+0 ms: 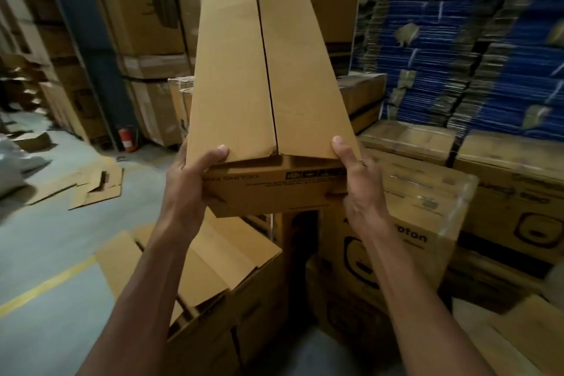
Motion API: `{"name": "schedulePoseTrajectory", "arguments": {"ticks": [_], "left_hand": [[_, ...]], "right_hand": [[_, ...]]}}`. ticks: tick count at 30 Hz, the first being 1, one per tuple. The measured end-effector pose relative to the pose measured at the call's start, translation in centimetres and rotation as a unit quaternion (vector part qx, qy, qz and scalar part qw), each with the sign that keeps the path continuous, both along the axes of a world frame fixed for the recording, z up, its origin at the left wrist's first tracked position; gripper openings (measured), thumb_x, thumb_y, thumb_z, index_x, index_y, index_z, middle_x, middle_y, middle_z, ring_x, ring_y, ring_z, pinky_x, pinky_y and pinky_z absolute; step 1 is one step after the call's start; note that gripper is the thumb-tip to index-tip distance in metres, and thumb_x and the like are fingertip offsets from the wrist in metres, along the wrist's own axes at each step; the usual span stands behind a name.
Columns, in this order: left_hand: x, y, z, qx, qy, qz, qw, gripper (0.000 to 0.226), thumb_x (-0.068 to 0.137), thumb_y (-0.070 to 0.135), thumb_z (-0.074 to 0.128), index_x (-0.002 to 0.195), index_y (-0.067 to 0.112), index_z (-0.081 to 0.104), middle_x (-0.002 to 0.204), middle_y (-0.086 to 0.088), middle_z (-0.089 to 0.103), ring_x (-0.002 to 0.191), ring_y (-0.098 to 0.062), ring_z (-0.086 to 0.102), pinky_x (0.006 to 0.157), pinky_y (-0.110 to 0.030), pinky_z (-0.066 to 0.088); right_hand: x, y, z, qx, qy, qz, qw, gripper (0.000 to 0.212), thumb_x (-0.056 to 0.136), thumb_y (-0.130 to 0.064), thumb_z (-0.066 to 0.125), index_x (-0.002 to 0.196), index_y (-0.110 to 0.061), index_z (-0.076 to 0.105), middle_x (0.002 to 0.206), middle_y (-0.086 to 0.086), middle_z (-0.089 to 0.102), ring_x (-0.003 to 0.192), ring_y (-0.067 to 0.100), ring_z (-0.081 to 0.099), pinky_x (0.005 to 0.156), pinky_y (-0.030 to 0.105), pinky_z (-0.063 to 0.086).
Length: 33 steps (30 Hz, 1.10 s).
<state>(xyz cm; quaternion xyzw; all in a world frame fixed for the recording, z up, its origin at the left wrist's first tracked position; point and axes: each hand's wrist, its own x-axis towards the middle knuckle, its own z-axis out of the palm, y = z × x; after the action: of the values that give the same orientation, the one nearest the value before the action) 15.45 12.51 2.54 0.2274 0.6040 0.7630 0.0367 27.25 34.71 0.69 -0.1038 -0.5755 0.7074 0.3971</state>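
Note:
A long brown cardboard box [244, 76] is held up in the air in front of me, its far end pointing away and upward. Its two top flaps meet along a dark seam down the middle. The near end face carries upside-down black print. My left hand [189, 180] grips the near left corner, thumb on the left flap and fingers under the box. My right hand [357, 183] grips the near right corner, thumb pressing down on the right flap.
An open-flapped carton [213, 268] stands just below the held box. Printed cartons [406, 223] are stacked at right, blue bundles of flat cardboard [457, 55] behind them. Tall box stacks [146, 40] fill the back. Flattened cardboard [94, 186] lies on the grey floor at left, by a red extinguisher [127, 139].

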Motion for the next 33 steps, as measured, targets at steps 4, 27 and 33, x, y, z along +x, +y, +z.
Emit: {"name": "schedulePoseTrajectory", "arguments": {"ticks": [4,27,33], "left_hand": [[1.1,4.2,1.1,-0.002,-0.01,-0.082,0.997,0.053,0.087,0.035,0.074,0.137,0.039,0.057,0.124,-0.004,0.069,0.111,-0.031,0.068,0.072,-0.049,0.058],[-6.2,24.1,-3.5,-0.112,-0.059,-0.336,0.933,0.06,0.081,0.046,0.073,0.138,0.047,0.053,0.128,0.004,0.066,0.114,-0.025,0.064,0.085,-0.058,0.059],[-9.7,27.1,-5.3,-0.137,-0.079,-0.356,0.921,0.04,0.091,0.036,0.068,0.128,0.047,0.059,0.122,0.005,0.067,0.111,-0.024,0.064,0.08,-0.061,0.059]], "right_hand": [[4.5,1.9,0.3,-0.01,0.009,-0.085,0.996,0.059,0.078,-0.06,0.075,0.13,-0.034,0.066,0.122,-0.006,0.073,0.116,0.017,0.067,0.105,0.048,0.051],[4.8,9.9,-4.9,-0.136,-0.049,-0.356,0.923,0.086,0.059,-0.074,0.076,0.138,-0.046,0.057,0.138,-0.006,0.062,0.127,0.028,0.058,0.091,0.075,0.046],[1.7,11.6,-6.7,-0.167,-0.066,-0.379,0.908,0.097,0.055,-0.073,0.079,0.143,-0.042,0.054,0.142,-0.004,0.059,0.133,0.032,0.052,0.089,0.076,0.046]]}}
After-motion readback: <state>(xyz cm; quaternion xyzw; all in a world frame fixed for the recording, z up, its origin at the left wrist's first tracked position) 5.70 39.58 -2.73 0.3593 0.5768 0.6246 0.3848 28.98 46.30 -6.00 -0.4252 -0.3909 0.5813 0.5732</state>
